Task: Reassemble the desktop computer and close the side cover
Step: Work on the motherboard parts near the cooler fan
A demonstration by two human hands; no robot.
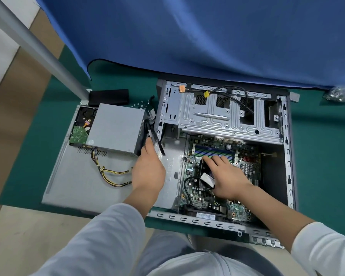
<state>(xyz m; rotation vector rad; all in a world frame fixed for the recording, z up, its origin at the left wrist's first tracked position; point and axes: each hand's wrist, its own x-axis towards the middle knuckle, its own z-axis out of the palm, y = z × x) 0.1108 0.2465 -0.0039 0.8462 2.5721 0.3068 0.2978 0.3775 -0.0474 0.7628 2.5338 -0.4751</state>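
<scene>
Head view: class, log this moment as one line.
left hand grips screwdriver | right hand rests on CPU fan | power supply outside case

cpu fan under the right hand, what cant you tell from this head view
- CPU fan: mostly covered by the right hand, so whether it is seated cannot be told.
- Left hand: fingertips hidden behind its own back; it holds a black tool, whose tip is blurred.
- Hard drive: largely hidden by the power supply.
- Barcode label: too small to read.
</scene>
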